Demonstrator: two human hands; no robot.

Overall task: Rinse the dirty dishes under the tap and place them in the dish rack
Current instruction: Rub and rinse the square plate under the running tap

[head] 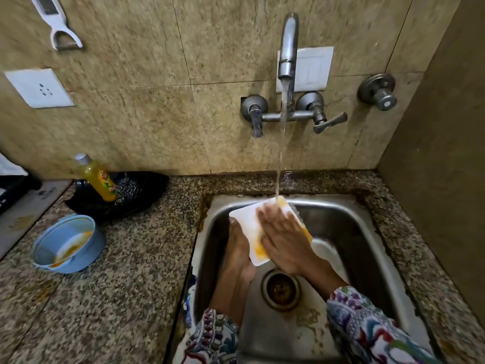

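Square white plastic plate (248,222) smeared yellow sits over steel sink (367,232), under tap stream (282,143). My left hand (237,248) grips its near edge; right hand (284,232) lies flat, fingers straight, rubbing. Best tilt it so residue drains off.

Right hand (284,239) hides much of the plate (246,219).

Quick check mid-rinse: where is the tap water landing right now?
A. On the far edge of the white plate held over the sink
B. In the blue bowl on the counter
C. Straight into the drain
A: the water stream strikes the yellow-stained far edge of the white plate, which both hands hold over the sink.
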